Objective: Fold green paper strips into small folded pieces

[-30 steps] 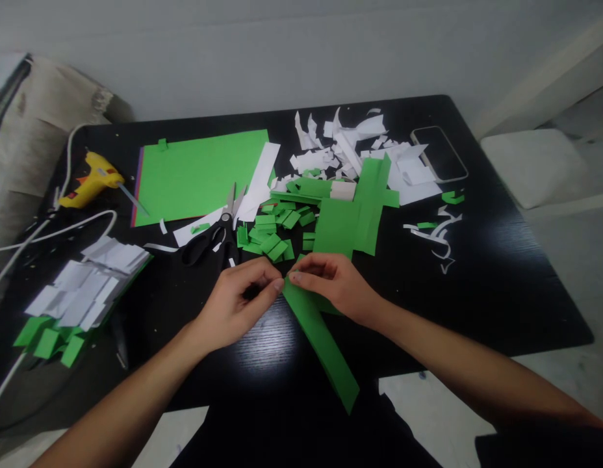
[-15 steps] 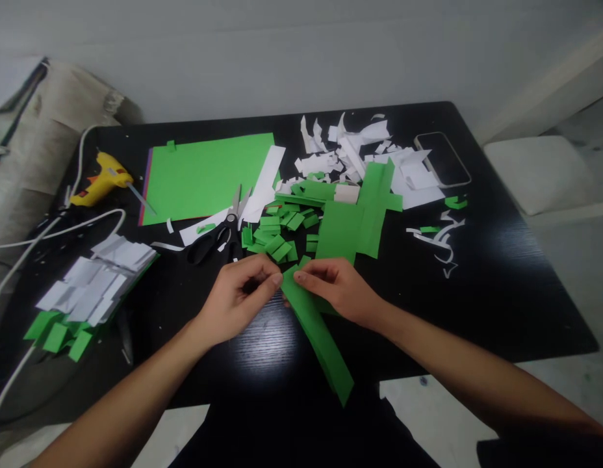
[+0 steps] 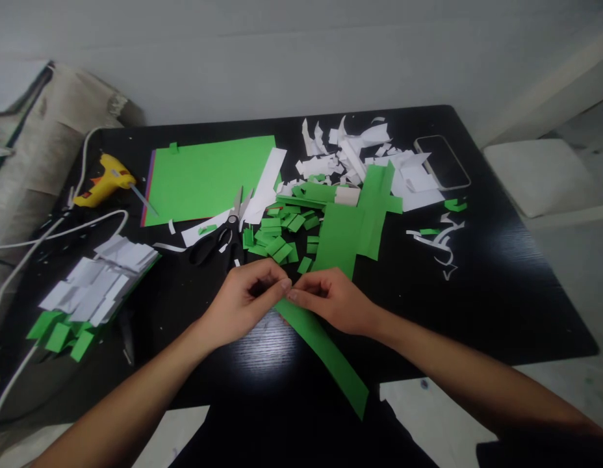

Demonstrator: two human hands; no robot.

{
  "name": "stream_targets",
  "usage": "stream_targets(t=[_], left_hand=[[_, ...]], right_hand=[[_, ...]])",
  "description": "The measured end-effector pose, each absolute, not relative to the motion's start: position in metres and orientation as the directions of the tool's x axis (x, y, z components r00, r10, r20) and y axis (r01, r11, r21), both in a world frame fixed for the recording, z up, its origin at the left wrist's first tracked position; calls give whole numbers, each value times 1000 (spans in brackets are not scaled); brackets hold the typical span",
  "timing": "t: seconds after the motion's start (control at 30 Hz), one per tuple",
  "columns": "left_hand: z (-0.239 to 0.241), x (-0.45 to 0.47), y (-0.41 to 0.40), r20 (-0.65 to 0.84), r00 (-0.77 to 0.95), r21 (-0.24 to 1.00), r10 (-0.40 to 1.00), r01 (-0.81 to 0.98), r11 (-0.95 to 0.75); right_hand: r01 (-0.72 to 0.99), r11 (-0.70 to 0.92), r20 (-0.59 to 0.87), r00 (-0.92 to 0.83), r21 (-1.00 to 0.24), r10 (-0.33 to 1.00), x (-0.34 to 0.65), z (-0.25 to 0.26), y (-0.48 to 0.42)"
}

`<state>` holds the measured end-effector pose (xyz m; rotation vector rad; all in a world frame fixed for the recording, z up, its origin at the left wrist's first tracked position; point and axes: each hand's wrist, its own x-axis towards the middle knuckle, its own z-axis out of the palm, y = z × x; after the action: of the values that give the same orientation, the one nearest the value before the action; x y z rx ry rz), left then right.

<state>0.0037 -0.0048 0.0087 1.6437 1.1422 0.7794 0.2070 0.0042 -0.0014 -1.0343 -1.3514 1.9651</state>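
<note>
A long green paper strip (image 3: pixel 325 354) slants from my fingertips down over the table's front edge. My left hand (image 3: pixel 247 296) pinches its upper end between thumb and forefinger. Close against it, my right hand (image 3: pixel 331 300) grips the same end, thumb tips almost touching; the pinched end itself is hidden by the fingers. Just beyond lie several small folded green paper pieces (image 3: pixel 279 244) in a heap. Larger green paper sheets (image 3: pixel 338 234) lie past my right hand, and black-handled scissors (image 3: pixel 229 224) rest past my left, blades pointing away.
A yellow glue gun (image 3: pixel 105 182) with a white cord lies at the left. Nearer is a stack of white and green folded paper (image 3: pixel 94 286). Green sheets (image 3: pixel 208 175) lie at the back, white paper scraps (image 3: pixel 350 149) beside them, and a phone (image 3: pixel 442 161) at the back right.
Both hands have come closer together and slightly nearer to me, now meeting at the strip's upper end. The strip's lower end has swung a little right and down.
</note>
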Motion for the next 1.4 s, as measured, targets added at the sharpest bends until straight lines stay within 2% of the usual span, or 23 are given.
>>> stream_targets(t=[0.13, 0.27, 0.37, 0.43, 0.6, 0.77, 0.87, 0.97, 1.23, 1.3, 1.4], left_hand=[[12, -5, 2, -24, 273, 958, 962, 281, -56], [11, -28, 15, 0, 42, 971, 999, 237, -10], [10, -37, 21, -20, -130, 996, 991, 78, 30], [13, -35, 23, -89, -179, 996, 980, -44, 82], [20, -19, 20, -240, -59, 925, 969, -317, 210], [15, -1, 4, -350, 221, 867, 911, -292, 404], [12, 5, -3, -317, 321, 873, 892, -269, 407], [12, 3, -2, -310, 305, 879, 900, -270, 394], [24, -19, 16, -245, 5, 895, 969, -382, 229], [25, -21, 16, -245, 33, 875, 969, -424, 236], [22, -21, 13, -199, 227, 846, 953, -452, 284]], right_hand=[[-49, -472, -347, -611, -880, 711, 209, 0, 5], [-148, -563, -351, -646, -813, 677, 213, -4, 8], [-188, -606, -352, -667, -773, 656, 215, -7, 10], [-208, -624, -354, -672, -754, 651, 215, -7, 11], [-247, -635, -355, -657, -732, 665, 214, -5, 10], [-261, -651, -358, -662, -713, 658, 213, -5, 11], [-225, -710, -400, -695, -668, 597, 213, -4, 10], [-184, -743, -407, -740, -644, 536, 213, -4, 10], [-212, -757, -377, -765, -618, 522, 216, -7, 15], [-222, -759, -378, -761, -612, 527, 216, -9, 17], [-268, -786, -383, -757, -557, 529, 217, -10, 19]])
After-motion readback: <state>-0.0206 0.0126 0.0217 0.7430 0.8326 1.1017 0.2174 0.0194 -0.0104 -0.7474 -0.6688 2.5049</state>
